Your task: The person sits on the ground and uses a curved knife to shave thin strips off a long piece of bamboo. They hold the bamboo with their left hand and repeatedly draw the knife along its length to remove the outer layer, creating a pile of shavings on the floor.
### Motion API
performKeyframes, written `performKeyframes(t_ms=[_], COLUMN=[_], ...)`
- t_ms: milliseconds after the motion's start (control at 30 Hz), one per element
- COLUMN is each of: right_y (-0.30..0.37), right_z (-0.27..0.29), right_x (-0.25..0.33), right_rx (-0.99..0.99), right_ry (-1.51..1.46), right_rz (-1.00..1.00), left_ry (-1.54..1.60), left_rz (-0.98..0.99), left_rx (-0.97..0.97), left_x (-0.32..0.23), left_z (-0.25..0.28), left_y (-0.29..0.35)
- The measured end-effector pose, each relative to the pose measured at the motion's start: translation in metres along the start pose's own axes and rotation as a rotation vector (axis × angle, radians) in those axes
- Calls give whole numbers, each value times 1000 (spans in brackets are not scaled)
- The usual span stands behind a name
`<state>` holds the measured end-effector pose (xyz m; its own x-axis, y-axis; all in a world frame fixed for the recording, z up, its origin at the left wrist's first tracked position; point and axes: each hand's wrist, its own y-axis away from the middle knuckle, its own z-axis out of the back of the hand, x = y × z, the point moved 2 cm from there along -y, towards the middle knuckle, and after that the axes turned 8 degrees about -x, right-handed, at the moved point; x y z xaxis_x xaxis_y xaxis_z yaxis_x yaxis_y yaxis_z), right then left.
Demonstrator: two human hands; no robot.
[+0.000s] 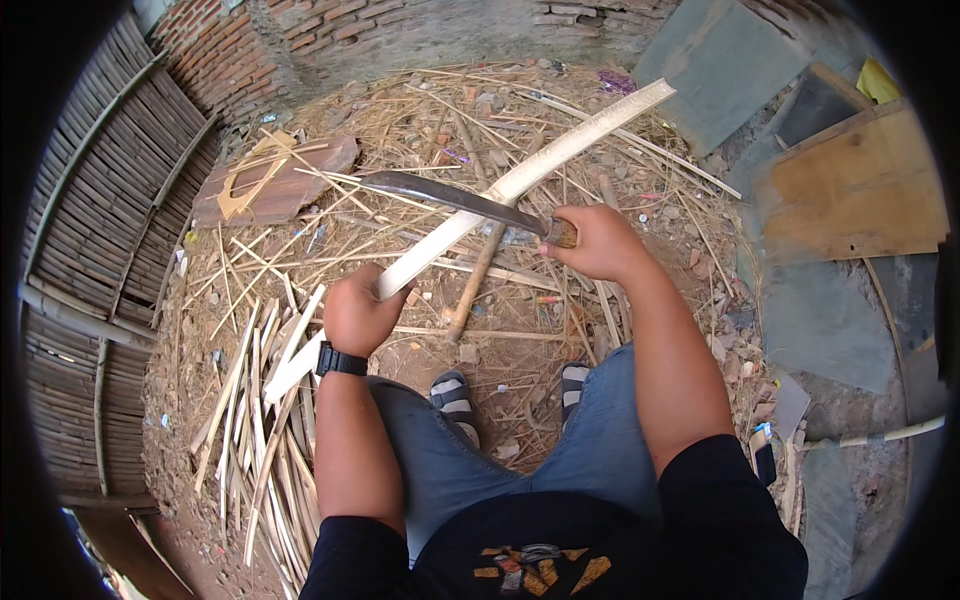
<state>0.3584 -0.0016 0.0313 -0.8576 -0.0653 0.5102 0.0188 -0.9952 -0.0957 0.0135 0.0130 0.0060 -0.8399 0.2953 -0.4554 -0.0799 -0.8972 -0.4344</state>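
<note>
My left hand (362,308) is closed around a long pale strip of split bamboo (585,138), which slants from beside my left wrist up to the far right. In my right hand (596,243) is the wooden handle of a machete (430,189), gripped with the fingers wrapped round it. The dark blade points left and crosses over the strip near its middle. Whether the edge bites into the bamboo or only rests on it I cannot tell.
A pile of split bamboo strips (262,440) lies by my left leg. Beyond the blade is a rusty sheet (330,165) with offcuts on it. A round stick (477,280) lies ahead of my feet. Boards (850,185) lean at the right; a bamboo wall (95,200) stands left.
</note>
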Motion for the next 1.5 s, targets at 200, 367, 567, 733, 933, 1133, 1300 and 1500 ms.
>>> performKeyframes(t_ms=[200,367,567,733,933,1133,1300,1500], right_y=[-20,0,10,13,1,-11,-21,-18], right_z=[5,12,32,6,2,-23,-25,-35], right_x=[-67,-53,-103,-94,-117,-80,-80,-98], right_rx=[-250,-307,-520,-504,-358,-285,-285,-400], right_ry=[-152,-270,-431,-429,-232,-121,-136,-394], right_rz=[-231,-176,-254,-193,-193,-149,-138,-351], left_ry=[-180,-231,-256,-313,-240,-196,-153,-91], left_rz=[-107,-272,-459,-530,-401,-313,-270,-331], left_rx=[-92,-168,-194,-205,-146,-64,-50,-74], left_x=[-14,-54,-125,-157,-116,-89,-86,-76], left_z=[13,20,53,34,-39,-53,-33,-4], left_y=[1,-1,-10,-38,-15,-22,-22,-14])
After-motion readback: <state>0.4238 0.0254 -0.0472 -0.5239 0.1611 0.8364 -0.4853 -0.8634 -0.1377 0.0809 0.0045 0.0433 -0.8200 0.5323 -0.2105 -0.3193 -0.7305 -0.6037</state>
